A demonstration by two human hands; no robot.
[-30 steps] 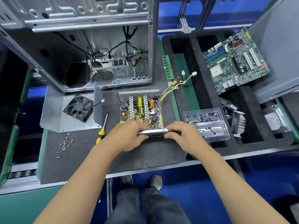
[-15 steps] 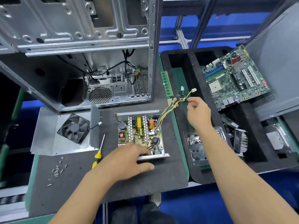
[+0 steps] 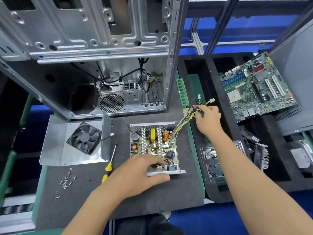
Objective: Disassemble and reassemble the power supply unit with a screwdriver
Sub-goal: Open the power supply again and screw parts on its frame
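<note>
Both hands on the opened power supply

Right hand [image 3: 208, 119] fingers pinch the wire bundle [image 3: 183, 122]; left hand [image 3: 145, 173] grips the power supply unit's [image 3: 153, 145] near wall, thumb outside, fingers inside. Screwdriver [image 3: 110, 162] lies just left, untouched.

Empty computer case [image 3: 94, 53], upper left of frame; motherboard [image 3: 257, 89], upper right; green memory stick [image 3: 182, 92], centre; heatsink [image 3: 264, 158], right.
</note>
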